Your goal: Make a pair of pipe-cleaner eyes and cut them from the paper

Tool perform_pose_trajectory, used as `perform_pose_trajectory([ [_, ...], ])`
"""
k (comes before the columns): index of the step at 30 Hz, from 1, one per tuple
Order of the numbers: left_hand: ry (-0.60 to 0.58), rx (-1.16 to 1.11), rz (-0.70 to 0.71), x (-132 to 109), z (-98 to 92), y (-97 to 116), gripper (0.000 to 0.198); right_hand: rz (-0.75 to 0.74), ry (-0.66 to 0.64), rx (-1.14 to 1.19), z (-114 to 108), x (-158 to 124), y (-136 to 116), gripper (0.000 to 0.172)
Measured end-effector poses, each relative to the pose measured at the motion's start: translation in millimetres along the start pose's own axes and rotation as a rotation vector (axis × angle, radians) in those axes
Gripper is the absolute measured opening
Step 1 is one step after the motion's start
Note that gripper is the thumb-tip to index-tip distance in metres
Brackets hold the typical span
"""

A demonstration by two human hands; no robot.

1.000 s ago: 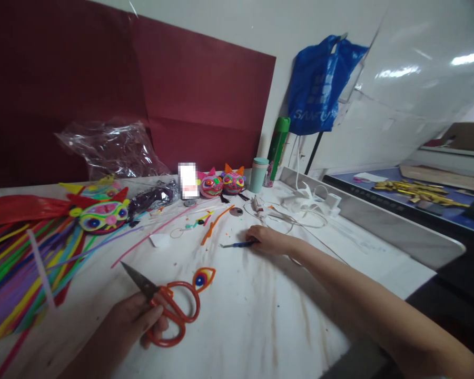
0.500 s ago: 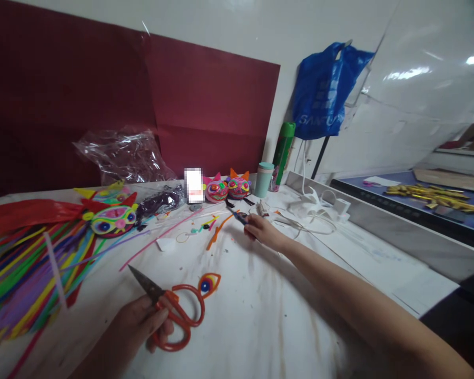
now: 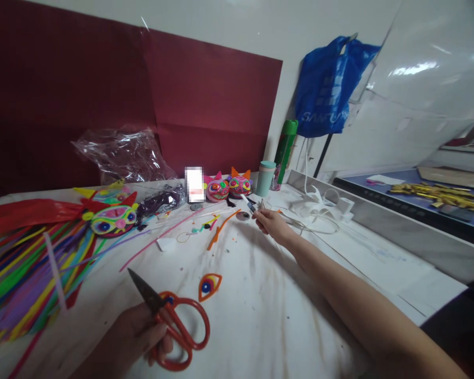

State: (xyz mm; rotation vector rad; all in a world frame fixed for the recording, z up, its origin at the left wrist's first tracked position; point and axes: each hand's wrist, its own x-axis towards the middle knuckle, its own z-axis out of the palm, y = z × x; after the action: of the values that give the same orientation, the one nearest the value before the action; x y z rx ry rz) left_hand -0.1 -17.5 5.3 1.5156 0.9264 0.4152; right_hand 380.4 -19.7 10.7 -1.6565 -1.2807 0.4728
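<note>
My left hand (image 3: 136, 334) is closed around the middle of a pair of scissors (image 3: 184, 331) with orange handles. Their dark blades point up and to the left. Just beyond the handles, an eye-shaped piece (image 3: 209, 287) in orange, yellow and blue lies flat on the table. Farther back, my right hand (image 3: 269, 222) pinches a slim pen-like stick (image 3: 248, 203) with a white end and a darker part near the fingers. Its white end points toward two small cat-faced ornaments, one pink (image 3: 217, 188) and one with orange ears (image 3: 240, 184). Orange strips (image 3: 218, 231) lie left of this hand.
On the left rests another bright animal-face ornament (image 3: 114, 220) with many coloured strips (image 3: 27, 284). A phone-like white screen (image 3: 195, 185), a mint cup (image 3: 265, 179) and a green can (image 3: 286, 142) stand at the back. White ribbon (image 3: 319, 202) lies at right.
My right hand has shifted slightly right, and the stick's white end now shows where a dark one did. The scissors have moved a little down, away from the eye-shaped piece.
</note>
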Motion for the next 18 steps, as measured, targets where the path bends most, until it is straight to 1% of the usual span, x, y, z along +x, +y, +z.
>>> perform_pose_trajectory([
  [3,-0.052,0.055,-0.043,-0.8,0.0,0.2,0.031,-0.014,-0.015,-0.186,1.1,-0.1,6.0,0.031],
  [5,-0.065,0.042,-0.058,-1.1,2.1,-0.1,0.027,-0.043,-0.025,-0.31,5.4,-1.4,8.9,0.026],
  [10,0.016,-0.03,-0.045,-3.5,9.3,0.8,0.02,-0.123,-0.027,-0.533,16.3,-5.1,13.1,0.014],
  [12,0.011,-0.027,-0.045,-4.4,10.1,0.7,0.018,-0.151,-0.023,-0.582,16.9,-5.5,13.4,0.011],
  [15,-0.01,-0.029,-0.031,-5.5,9.7,-1.2,0.017,-0.211,-0.03,-0.605,18.1,-7.6,11.1,0.016],
  [18,-0.039,-0.024,-0.031,-5.9,9.1,-4.3,0.017,-0.298,-0.119,-0.579,28.4,-14.4,5.4,0.018],
])
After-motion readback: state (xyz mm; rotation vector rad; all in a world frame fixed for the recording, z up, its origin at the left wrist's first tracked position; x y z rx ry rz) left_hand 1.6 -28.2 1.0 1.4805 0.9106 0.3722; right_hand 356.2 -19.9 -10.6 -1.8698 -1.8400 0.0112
